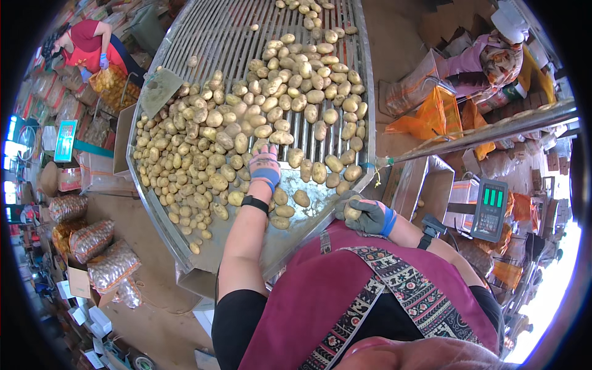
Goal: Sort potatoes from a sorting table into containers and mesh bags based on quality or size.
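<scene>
Heaps of potatoes [199, 134] cover a slatted metal sorting table [319, 196] in front of me. My left hand [264, 167], in a pink and blue glove, reaches palm down over the smooth metal part. Its outstretched fingertips touch a potato at the edge of the heap, and I see nothing held in it. Close to my apron at the table's near right edge, my right hand [372, 217], in a grey-palmed glove, grips a single potato [352, 210]. A few loose potatoes [280, 210] lie on the bare metal between my hands.
A metal flap [161, 92] stands at the table's left side. An open box [432, 185] and a scale display [489, 210] are at my right; another scale display [65, 141] is at left. Filled mesh sacks [113, 266] lie on the floor. Two co-workers [95, 51] handle sacks nearby.
</scene>
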Available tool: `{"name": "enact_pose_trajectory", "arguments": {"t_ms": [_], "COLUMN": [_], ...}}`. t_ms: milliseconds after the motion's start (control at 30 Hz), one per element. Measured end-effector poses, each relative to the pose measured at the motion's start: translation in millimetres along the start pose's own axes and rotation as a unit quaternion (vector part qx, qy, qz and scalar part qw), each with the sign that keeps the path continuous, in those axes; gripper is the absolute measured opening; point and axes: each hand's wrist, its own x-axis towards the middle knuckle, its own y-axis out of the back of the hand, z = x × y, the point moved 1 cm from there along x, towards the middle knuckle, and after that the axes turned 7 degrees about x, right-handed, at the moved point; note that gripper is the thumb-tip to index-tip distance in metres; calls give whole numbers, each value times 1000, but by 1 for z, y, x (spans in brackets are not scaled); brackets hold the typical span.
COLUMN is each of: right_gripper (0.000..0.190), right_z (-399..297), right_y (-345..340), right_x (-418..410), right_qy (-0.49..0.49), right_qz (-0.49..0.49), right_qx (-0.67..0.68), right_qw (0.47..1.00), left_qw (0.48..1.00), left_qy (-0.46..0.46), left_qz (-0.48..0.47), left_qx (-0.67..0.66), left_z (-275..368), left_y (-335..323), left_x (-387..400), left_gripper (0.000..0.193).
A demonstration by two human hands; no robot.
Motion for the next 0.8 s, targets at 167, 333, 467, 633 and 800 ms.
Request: {"name": "enact_pose_trajectory", "arguments": {"t_ms": [167,333,467,633,800], "right_gripper": [29,37,51,54,61], "right_z": [-5,-7,3,11,9], "right_y": [17,13,-1,-9,-18], "right_x": [24,38,39,36,37], "right_qy": [-2,75,50,-40,41], "right_qz": [-5,51,28,-60,-65], "right_qx": [136,197,193,187,180], "right_qw": [991,976,980,980,981], "left_qw": [999,849,892,992,985], "left_qy": [-10,-95,-191,-119,-141], "left_qz": [-41,-176,-129,31,-65], "left_qx": [-19,-490,-390,-21,-69], "left_z": [-8,1,28,11,1], "left_y": [-21,-3,8,-2,-8], "left_x": [7,0,6,70,56], "left_gripper": [63,67,60,58,66]}}
